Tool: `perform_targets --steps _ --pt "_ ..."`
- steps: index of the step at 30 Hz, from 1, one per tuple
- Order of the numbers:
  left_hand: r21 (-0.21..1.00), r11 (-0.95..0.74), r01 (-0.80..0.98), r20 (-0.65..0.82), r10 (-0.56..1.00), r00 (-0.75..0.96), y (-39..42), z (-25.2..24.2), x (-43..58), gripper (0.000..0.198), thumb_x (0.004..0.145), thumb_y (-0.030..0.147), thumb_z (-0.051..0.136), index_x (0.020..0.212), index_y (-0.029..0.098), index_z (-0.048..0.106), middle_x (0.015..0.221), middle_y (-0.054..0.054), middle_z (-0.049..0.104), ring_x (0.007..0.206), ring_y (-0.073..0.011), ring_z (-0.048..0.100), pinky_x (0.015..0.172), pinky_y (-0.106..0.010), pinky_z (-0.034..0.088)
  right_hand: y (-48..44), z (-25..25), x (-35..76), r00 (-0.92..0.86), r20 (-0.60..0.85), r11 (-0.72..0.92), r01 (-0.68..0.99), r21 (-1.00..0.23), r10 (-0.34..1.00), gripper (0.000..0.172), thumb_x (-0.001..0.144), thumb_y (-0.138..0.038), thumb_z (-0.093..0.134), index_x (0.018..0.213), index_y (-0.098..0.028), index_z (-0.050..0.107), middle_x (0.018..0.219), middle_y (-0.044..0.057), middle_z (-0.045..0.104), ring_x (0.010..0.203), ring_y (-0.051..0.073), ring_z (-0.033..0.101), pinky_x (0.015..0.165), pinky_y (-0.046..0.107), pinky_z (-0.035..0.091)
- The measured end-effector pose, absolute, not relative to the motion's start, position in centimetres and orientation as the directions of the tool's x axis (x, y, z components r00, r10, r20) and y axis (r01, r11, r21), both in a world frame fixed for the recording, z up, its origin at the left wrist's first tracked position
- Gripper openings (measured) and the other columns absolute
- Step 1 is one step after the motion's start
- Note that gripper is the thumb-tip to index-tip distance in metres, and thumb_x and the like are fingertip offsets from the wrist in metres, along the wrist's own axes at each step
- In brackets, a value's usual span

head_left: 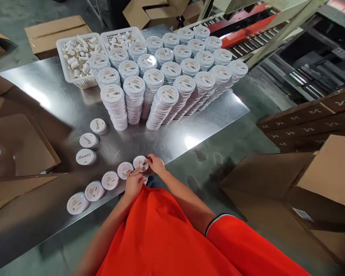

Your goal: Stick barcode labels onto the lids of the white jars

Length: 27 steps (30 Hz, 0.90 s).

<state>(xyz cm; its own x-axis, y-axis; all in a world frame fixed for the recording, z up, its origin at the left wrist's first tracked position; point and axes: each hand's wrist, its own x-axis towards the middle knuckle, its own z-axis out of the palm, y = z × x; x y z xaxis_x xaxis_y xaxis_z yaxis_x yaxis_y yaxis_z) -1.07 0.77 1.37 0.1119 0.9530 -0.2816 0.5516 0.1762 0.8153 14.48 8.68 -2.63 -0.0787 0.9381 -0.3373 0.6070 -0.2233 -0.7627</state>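
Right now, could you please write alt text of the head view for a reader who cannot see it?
Left hand and right hand hold a round white container at the edge of a stainless steel table, beside a curved row of similar containers, with stacks and a white basket beyond.

The broad stainless-steel table top (48, 115) is brushed and shiny, streaked with soft glare. The stacked round white plastic tubs (114, 107) at centre have smooth, faintly glossy lids with matt paper labels. The white plastic basket (83, 82) at upper left has rigid latticed walls. The brown corrugated cardboard boxes (327, 180) at right look matt and dry. The orange cloth shirt (158, 237) at bottom centre is smooth and matt, and the grey concrete floor (207, 168) is scuffed.
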Motion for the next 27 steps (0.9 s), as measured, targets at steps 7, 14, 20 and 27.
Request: perform_targets --steps 7,14,20,27 --pt "0.913 0.403 0.056 -0.388 0.905 -0.176 -0.7 2.8 -2.6 0.035 0.084 0.051 0.058 0.078 0.018 0.065 0.082 -0.006 0.07 0.076 -0.0194 0.064 0.075 -0.037 0.054 3.2 1.3 11.7 -0.323 -0.252 -0.208 0.164 -0.964 0.912 0.027 0.079 -0.036 0.066 0.1 -0.02 0.063 0.093 0.002 0.066 0.081 0.015 0.06 0.077 0.029 0.049" --pt "0.916 0.401 -0.023 -0.4 0.907 -0.131 -2.2 4.3 -4.0 0.032 0.078 0.049 0.067 0.086 0.018 0.066 0.084 -0.004 0.069 0.08 -0.0178 0.064 0.079 -0.033 0.053 0.9 3.3 9.6 -0.34 -0.315 -0.37 -0.111 -0.923 0.886 0.015 0.077 -0.034 0.061 0.081 -0.019 0.059 0.075 -0.002 0.057 0.071 0.013 0.054 0.071 0.029 0.048" --pt "0.908 0.416 0.048 -0.407 0.903 -0.139 -3.0 4.0 -4.6 0.03 0.077 0.047 0.066 0.075 0.018 0.06 0.072 -0.002 0.065 0.07 -0.0167 0.061 0.073 -0.032 0.05 0.4 2.6 9.4 -0.3 -0.351 -0.39 -0.081 -0.917 0.887 0.02 0.074 -0.034 0.066 0.084 -0.019 0.057 0.071 -0.003 0.055 0.065 0.013 0.053 0.063 0.028 0.046" --pt "0.864 0.427 0.267 -0.388 0.902 -0.187 -3.4 3.1 -5.7 0.039 0.083 0.053 0.055 0.062 0.02 0.056 0.06 -0.001 0.063 0.061 -0.0165 0.057 0.063 -0.029 0.044 0.1 1.7 8.2 -0.24 -0.321 -0.28 0.188 -0.941 0.916 0.015 0.08 -0.033 0.06 0.075 -0.019 0.059 0.067 -0.003 0.059 0.064 0.012 0.052 0.063 0.025 0.041"
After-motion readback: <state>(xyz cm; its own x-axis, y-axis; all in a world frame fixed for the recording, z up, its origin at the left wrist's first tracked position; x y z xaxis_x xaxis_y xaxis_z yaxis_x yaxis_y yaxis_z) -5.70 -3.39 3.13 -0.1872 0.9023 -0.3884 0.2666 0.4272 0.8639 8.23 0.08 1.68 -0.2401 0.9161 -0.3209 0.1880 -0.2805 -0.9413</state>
